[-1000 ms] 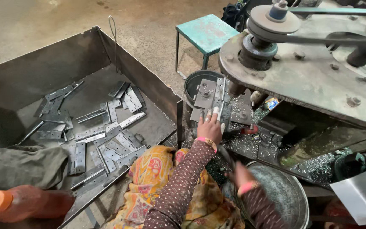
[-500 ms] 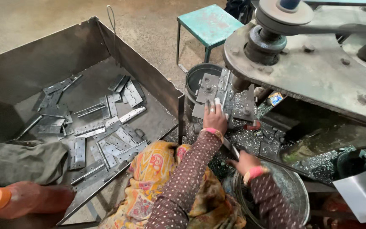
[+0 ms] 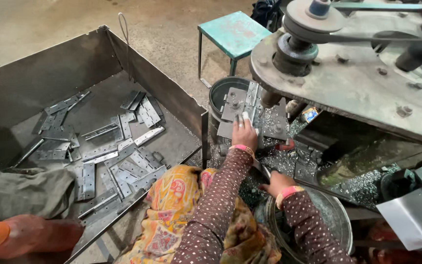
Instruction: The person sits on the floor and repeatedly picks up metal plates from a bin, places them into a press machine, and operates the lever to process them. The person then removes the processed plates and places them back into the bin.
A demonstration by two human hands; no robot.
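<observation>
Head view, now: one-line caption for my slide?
Left hand presses a metal hinge plate under the belt-driven machine; right hand reaches low beside a round metal pan.

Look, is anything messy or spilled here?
Yes. Shiny metal shavings lie scattered around the machine's work plate where the left hand rests, and the hinge plates in the big tray lie jumbled, not stacked.
</observation>
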